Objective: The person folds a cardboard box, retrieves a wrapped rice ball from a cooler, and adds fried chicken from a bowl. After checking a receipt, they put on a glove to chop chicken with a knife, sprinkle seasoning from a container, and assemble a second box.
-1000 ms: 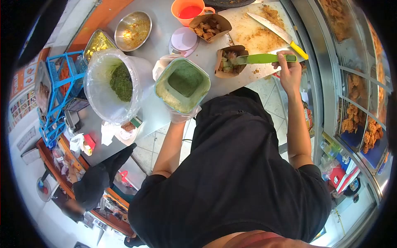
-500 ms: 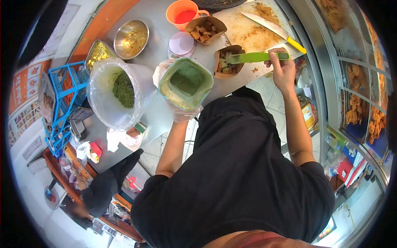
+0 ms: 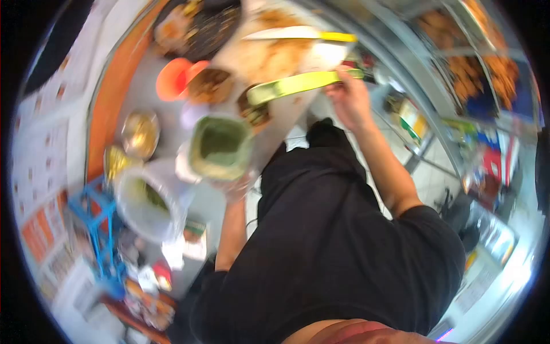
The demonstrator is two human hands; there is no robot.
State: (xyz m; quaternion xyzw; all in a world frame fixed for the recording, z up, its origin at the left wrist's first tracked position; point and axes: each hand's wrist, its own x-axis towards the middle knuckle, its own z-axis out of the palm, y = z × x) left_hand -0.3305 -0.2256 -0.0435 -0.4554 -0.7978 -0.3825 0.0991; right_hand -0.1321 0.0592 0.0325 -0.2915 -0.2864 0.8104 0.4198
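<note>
Head view: my left hand point(image 3: 234, 183), in what looks like a clear glove, has its fingers clasped round the near side of a square green tub point(image 3: 216, 171), held at the bench's near edge. I'd say I keep its mouth facing up so that the green powdery stuff inside stays put. My right hand point(image 3: 350, 97) has its fingers closed on the right end of a long green utensil point(image 3: 292, 84); gripping it so far back probably lets the other end reach over the small cardboard box point(image 3: 243, 103). Whether it touches the chunks in there, I can't tell through the blur. The tub sits just left of and nearer than that box, likely to keep both within easy reach. A second cardboard box point(image 3: 224, 87) farther left holds browned pieces, with an orange cup point(image 3: 171, 81) of something red beside it. On the far right part of the bench point(image 3: 215, 209), the knife point(image 3: 286, 33) lies flat across a crumb-strewn board point(image 3: 252, 62), handle to the right, handy for my right side. Over on the left stands a big bin point(image 3: 134, 221) lined with clear plastic, dark green bits inside; beyond it are a tray of yellow pieces point(image 3: 117, 163) and a metal bowl point(image 3: 156, 143) with a yellowish mix.
</note>
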